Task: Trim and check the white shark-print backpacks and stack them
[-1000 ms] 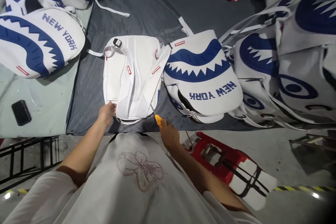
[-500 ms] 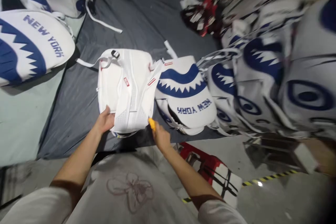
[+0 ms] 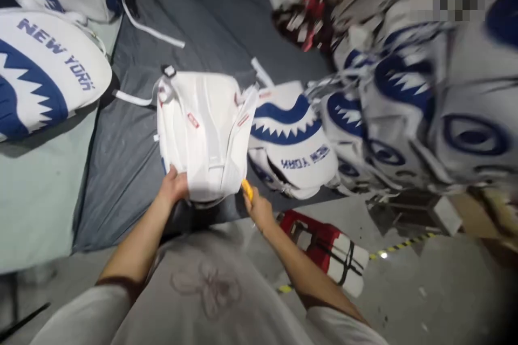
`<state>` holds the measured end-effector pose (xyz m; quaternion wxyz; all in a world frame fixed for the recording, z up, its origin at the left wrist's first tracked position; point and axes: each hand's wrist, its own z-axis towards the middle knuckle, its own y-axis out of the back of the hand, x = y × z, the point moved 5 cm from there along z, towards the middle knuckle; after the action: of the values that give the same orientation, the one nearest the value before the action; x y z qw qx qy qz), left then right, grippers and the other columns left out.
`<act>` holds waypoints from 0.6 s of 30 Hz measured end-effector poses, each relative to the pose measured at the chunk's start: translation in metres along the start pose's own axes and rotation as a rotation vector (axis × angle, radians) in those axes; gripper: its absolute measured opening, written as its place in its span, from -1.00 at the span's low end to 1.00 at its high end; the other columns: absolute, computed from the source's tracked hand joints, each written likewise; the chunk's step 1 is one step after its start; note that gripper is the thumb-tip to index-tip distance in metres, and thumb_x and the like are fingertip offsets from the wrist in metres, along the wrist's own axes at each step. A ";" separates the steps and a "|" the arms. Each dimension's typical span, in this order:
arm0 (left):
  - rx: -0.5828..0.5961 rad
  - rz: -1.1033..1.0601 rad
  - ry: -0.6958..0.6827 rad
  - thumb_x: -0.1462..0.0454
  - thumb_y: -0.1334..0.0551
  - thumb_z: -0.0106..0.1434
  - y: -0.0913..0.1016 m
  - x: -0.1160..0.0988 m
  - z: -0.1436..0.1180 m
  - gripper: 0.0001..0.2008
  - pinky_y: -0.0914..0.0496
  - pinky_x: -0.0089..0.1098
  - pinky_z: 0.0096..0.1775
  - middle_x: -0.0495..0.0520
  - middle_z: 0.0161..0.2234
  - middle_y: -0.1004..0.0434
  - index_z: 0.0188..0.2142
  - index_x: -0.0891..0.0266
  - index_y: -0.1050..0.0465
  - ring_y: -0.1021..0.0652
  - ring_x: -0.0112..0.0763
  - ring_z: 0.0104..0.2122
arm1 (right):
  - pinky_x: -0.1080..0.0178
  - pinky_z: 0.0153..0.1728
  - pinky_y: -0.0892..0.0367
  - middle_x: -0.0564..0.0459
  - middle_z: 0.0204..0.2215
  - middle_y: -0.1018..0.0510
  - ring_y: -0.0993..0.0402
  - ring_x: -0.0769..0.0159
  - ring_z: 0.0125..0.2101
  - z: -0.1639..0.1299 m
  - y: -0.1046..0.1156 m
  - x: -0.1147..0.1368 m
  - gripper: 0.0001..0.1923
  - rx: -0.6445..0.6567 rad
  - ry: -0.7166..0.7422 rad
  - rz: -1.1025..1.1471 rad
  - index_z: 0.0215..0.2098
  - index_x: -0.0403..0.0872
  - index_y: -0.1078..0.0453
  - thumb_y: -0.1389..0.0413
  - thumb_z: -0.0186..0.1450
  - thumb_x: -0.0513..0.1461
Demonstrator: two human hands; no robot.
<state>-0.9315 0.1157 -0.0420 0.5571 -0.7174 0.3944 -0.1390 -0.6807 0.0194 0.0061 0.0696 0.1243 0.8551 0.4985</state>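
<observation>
A white backpack lies on the dark cloth in front of me, its back panel and shoulder straps facing up. My left hand is closed on its lower left edge, thumb on top, the other fingers partly hidden by the fabric. In my right hand is a small yellow tool, whose kind I cannot make out. Its tip meets or nearly meets the bag's lower right corner. Just right of it rests another white backpack with blue shark teeth and "NEW YORK" lettering.
Several shark-print backpacks crowd the right side. More white bags lie on the pale green surface at left. A red and white bag is on the floor beyond the dark cloth's near edge.
The backpack and both hands appear slightly farther right, partly because the camera view has shifted. The black buckle on the left strap now sits at the bag's upper left corner. Both holds stay the same.
</observation>
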 end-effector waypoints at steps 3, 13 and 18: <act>-0.128 -0.031 -0.058 -0.27 0.03 0.31 -0.012 0.000 0.007 -0.11 -0.18 0.12 0.30 0.45 0.15 -0.47 0.28 0.44 -0.22 -0.37 0.11 0.27 | 0.27 -0.37 -0.19 -0.20 -0.22 -0.62 -0.57 0.12 -0.28 -0.016 -0.005 -0.002 -0.58 -0.025 -0.062 0.099 0.19 -0.18 -0.19 0.14 0.49 -0.11; -0.280 0.115 -0.101 -0.17 -0.12 0.31 -0.034 -0.003 0.014 -0.35 -0.35 0.04 0.21 0.34 0.02 -0.59 0.07 0.35 -0.41 -0.49 0.01 0.17 | 0.26 -0.43 -0.12 -0.12 -0.31 -0.61 -0.57 0.12 -0.33 -0.112 -0.058 -0.001 -0.60 0.026 -0.227 0.339 0.18 -0.15 -0.24 0.10 0.48 -0.12; -0.386 0.476 -0.067 -0.10 -0.19 0.30 -0.037 -0.004 -0.011 -0.43 -0.38 0.10 0.16 0.35 0.04 -0.55 0.04 0.32 -0.40 -0.49 0.06 0.16 | 0.28 -0.40 -0.16 -0.06 -0.29 -0.63 -0.58 0.15 -0.29 -0.149 -0.091 0.036 -0.60 0.142 -0.133 0.478 0.22 -0.09 -0.22 0.09 0.47 -0.13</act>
<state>-0.9262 0.1133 -0.0040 0.4403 -0.7015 0.5521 0.0965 -0.7641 -0.1382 0.0002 -0.0028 0.3599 0.8280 0.4300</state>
